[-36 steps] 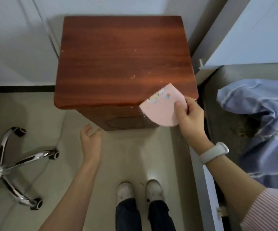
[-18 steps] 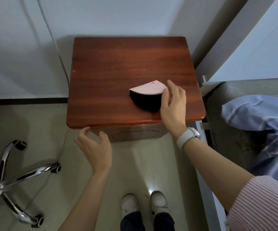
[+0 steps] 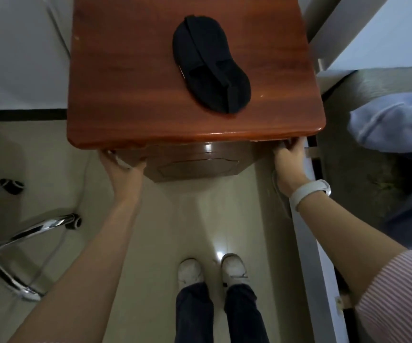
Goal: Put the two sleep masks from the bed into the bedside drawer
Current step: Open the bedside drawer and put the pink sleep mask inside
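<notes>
A sleep mask (image 3: 210,64) lies unfolded on top of the reddish wooden bedside cabinet (image 3: 130,70), black side and strap facing up. Just under the top's front edge is the drawer front (image 3: 197,164), which looks closed. My left hand (image 3: 122,169) grips the drawer's left corner, fingers curled under the tabletop. My right hand (image 3: 290,162), with a white wristband, grips the right corner in the same way. I see only one mask.
The bed with a crumpled blue blanket (image 3: 395,122) lies to the right, its grey frame (image 3: 309,243) running along my right arm. A chrome chair base with castors (image 3: 22,229) stands on the floor at left. My white shoes (image 3: 212,271) stand below the cabinet.
My right hand laid the mask on the cabinet top and let go; it now lies flat, black side up. Both hands moved to the drawer's front corners.
</notes>
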`<control>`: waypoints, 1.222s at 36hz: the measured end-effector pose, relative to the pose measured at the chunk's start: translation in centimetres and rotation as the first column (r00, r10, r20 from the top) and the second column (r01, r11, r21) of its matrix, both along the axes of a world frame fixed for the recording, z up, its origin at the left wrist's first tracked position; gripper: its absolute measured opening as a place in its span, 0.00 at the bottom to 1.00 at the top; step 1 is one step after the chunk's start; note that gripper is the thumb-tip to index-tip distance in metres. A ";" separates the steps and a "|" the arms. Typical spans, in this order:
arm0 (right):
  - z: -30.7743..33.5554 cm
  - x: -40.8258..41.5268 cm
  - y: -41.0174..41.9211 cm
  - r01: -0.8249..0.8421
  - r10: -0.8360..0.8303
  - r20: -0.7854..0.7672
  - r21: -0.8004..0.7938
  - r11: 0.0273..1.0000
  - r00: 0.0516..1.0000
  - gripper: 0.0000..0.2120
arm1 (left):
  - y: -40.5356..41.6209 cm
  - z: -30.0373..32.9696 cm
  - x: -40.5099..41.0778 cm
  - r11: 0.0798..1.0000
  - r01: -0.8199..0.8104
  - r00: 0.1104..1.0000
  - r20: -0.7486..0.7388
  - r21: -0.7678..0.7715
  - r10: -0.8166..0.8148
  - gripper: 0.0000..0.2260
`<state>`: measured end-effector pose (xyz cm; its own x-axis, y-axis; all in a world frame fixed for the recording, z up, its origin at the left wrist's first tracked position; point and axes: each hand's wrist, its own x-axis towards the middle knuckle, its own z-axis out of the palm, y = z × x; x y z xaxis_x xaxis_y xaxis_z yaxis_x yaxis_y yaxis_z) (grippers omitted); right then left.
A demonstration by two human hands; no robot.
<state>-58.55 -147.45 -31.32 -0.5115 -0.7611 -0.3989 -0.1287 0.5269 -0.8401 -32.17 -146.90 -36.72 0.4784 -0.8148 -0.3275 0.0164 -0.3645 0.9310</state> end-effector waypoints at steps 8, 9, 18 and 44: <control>-1.2 0.0 -0.2 0.125 -0.123 0.075 -0.023 0.992 0.990 0.32 | 0.6 -1.0 0.2 1.000 0.017 1.000 0.008 0.015 -0.018 0.44; -1.1 0.2 -0.3 0.130 -0.129 0.080 -0.014 0.991 0.988 0.32 | 0.7 -0.8 0.1 1.000 0.010 1.000 0.000 0.020 -0.010 0.44; -1.2 0.7 1.9 0.146 -0.143 0.083 -0.027 0.989 0.986 0.33 | 2.7 0.4 -0.3 0.999 -0.018 0.999 -0.032 0.029 0.019 0.41; -0.6 -1.7 9.5 0.444 -0.517 0.602 0.283 0.850 0.608 0.15 | 8.8 1.0 1.2 0.955 -0.096 0.771 -0.585 0.281 0.250 0.14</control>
<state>-60.28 -137.92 -31.97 -0.3860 -0.4206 -0.8211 0.7088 0.4345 -0.5558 -30.99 -138.05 -35.67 0.2414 -0.6060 -0.7580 0.6336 -0.4932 0.5961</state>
